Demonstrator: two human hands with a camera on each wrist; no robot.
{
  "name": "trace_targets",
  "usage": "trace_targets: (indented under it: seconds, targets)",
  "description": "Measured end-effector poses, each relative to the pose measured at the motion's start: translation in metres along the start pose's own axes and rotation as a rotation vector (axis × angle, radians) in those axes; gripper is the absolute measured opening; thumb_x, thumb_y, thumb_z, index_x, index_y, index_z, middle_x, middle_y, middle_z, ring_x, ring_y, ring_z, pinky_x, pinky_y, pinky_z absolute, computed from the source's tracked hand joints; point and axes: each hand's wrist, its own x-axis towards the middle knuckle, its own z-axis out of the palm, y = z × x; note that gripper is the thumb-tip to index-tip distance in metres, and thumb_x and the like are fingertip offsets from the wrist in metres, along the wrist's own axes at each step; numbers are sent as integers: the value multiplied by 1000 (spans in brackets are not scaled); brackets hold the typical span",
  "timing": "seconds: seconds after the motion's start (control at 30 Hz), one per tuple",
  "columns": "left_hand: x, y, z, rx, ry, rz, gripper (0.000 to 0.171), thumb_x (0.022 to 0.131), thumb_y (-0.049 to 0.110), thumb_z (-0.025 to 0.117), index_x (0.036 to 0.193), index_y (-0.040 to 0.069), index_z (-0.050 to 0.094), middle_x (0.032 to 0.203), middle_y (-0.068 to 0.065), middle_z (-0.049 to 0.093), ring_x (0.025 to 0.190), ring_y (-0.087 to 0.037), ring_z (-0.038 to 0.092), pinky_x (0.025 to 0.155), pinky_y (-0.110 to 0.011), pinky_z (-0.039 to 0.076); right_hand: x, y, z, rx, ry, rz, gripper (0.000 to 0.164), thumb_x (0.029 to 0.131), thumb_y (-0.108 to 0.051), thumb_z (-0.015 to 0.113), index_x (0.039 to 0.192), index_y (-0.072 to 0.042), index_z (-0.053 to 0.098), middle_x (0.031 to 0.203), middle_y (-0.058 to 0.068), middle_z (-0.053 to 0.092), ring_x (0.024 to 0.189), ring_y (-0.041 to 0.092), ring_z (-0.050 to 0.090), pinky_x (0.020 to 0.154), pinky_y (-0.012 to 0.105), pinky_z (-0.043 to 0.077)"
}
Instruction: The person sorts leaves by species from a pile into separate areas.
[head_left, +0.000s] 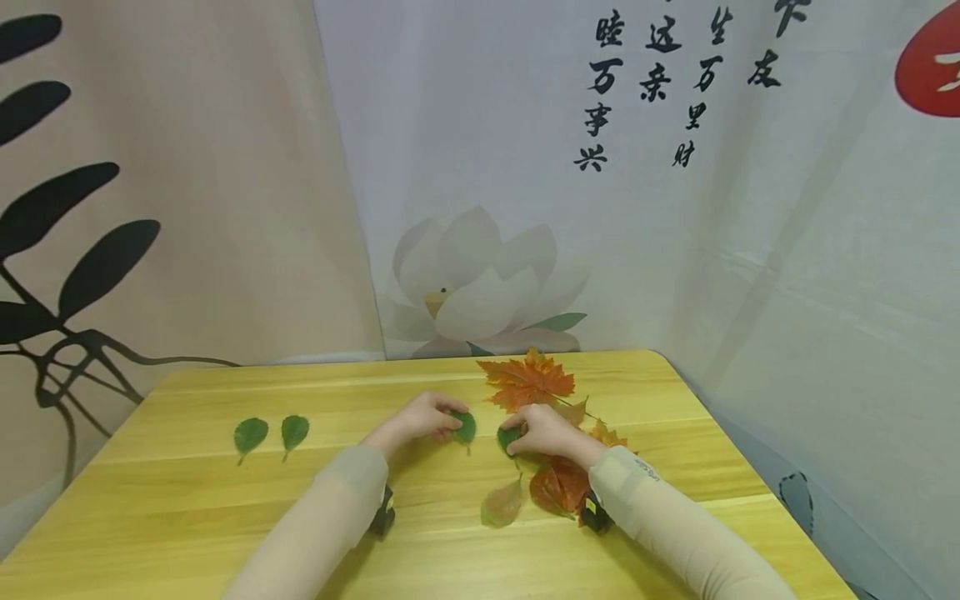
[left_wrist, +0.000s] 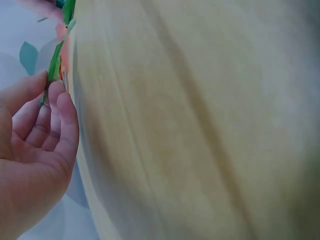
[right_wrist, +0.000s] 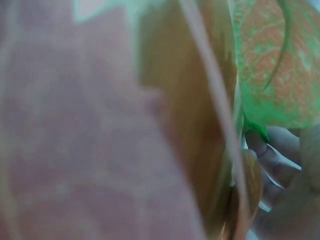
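Near the middle of the table, my left hand (head_left: pixel 431 417) pinches a small green leaf (head_left: pixel 467 428) between thumb and fingers. The left wrist view shows that green leaf (left_wrist: pixel 56 62) edge-on, held at the fingertips. To its right, my right hand (head_left: pixel 546 432) pinches another green leaf (head_left: pixel 507 438), partly hidden by the fingers. In the right wrist view only part of the hand (right_wrist: pixel 282 175) shows, behind a mottled orange-and-green leaf (right_wrist: pixel 280 65). Two green leaves, one (head_left: pixel 251 436) and another (head_left: pixel 295 432), lie side by side at the left, apart from both hands.
An orange-red maple leaf (head_left: pixel 528 380) lies at the back edge. Under and beside the right forearm are a reddish-brown leaf (head_left: pixel 557 487) and a yellow-orange leaf (head_left: pixel 606 433). A pale green-brown leaf (head_left: pixel 502 505) lies nearer the front. Printed cloth (head_left: pixel 480 167) hangs behind the wooden table (head_left: pixel 187 500).
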Motion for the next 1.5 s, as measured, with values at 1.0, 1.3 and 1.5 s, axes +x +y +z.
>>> trace_targets:
  seconds: [1.0,1.3,1.5]
  targets:
    - [-63,-33,-104,183,66,5,34,92,13,66,120,-6,63,93,-10,68,84,-30,65,76,-43,55,-1,-1,0,28,-3,7,36,79,-16,81,113,-9,72,106,1,68,88,15,61,76,35,53]
    - [-79,-45,-130,318,105,-16,29,93,8,63,118,-6,64,106,-17,66,84,-27,66,74,-40,56,0,1,-1,12,0,14,35,79,-17,81,113,-10,72,105,1,69,86,14,60,75,35,53]
    - [-88,-49,-136,408,99,12,22,92,5,62,110,-6,68,109,-21,67,102,-39,62,84,-49,53,1,0,1,10,-2,15,35,78,-17,81,112,-10,72,105,1,69,86,14,61,74,34,53]
